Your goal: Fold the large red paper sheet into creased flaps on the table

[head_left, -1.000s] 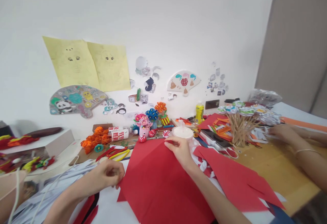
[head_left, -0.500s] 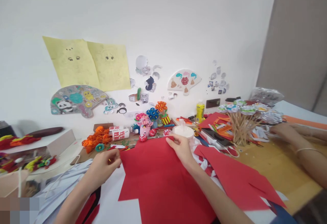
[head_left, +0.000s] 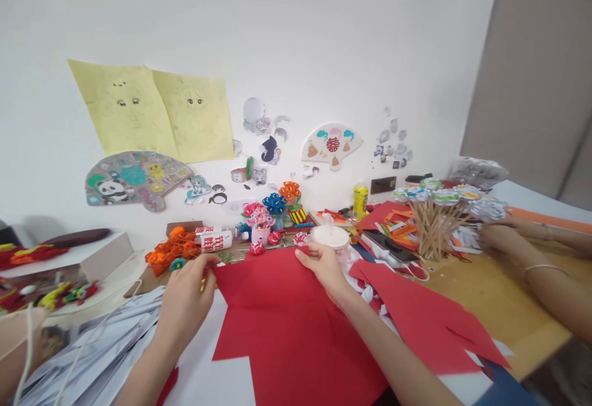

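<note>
A large red paper sheet [head_left: 282, 319] lies on the table in front of me. My left hand [head_left: 185, 298] pinches its near left corner, lifted towards the far edge. My right hand [head_left: 321, 267] grips the sheet's far edge, thumb on top, just in front of a white round tub [head_left: 329, 237]. Both hands are closed on the paper.
More cut red paper [head_left: 416, 313] lies to the right on the wooden table [head_left: 504, 307]. Paper flowers on sticks [head_left: 437, 221], a yellow bottle [head_left: 360, 199], glue bottles [head_left: 215, 240] and craft flowers line the back. Another person's hands [head_left: 499, 236] work at the right. Silver sheets [head_left: 92, 350] lie at left.
My left hand has carried the sheet's left corner up and away from me, towards the far edge. My right hand has stayed on the far edge. The view shifted slightly.
</note>
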Demonstrator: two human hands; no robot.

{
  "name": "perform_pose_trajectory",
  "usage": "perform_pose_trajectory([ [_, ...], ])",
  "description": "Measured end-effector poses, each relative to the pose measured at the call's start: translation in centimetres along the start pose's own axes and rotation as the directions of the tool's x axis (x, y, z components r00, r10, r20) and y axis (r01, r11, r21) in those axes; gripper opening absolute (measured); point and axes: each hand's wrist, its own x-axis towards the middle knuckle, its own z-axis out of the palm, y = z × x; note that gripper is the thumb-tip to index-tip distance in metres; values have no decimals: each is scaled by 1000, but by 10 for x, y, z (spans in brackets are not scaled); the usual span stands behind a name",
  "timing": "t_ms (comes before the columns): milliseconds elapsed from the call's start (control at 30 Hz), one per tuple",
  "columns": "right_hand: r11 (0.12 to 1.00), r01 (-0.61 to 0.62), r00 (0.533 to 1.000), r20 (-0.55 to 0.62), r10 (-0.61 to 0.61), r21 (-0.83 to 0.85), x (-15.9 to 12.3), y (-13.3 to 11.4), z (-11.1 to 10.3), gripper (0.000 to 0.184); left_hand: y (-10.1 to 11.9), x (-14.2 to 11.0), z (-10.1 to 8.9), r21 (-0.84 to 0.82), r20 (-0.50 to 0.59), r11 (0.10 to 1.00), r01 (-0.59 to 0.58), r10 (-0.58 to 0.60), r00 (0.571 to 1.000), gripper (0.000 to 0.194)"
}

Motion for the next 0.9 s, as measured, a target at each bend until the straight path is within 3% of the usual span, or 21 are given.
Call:
perform_pose_trajectory([
  [133,1000,-16,998,56,17,-15,-3,-4,1,44,21,-6,3,171,-118,976,-138,159,980,28],
  [233,999,-32,997,74,30,21,-4,-6,1,44,29,-11,3,294,-192,952,-89,150,970,35],
  [333,998,-48,997,70,44,51,-3,-5,0,41,25,-11,6,309,-186,950,-52,114,976,37],
  [533,1000,-7,997,77,6,14,-3,-6,2,39,29,-9,7,164,-182,980,-115,144,973,37],
  [667,1000,-15,996,83,16,-10,-4,-8,2,43,38,-9,7,2,-60,983,-182,182,981,27],
  [800,997,-73,977,199,72,-1,-6,-11,-1,43,33,-6,6,-131,9,990,-43,45,999,27],
  [900,996,-80,962,260,88,-42,-8,-13,-1,44,27,-3,4,-261,122,962,76,-45,992,30],
])
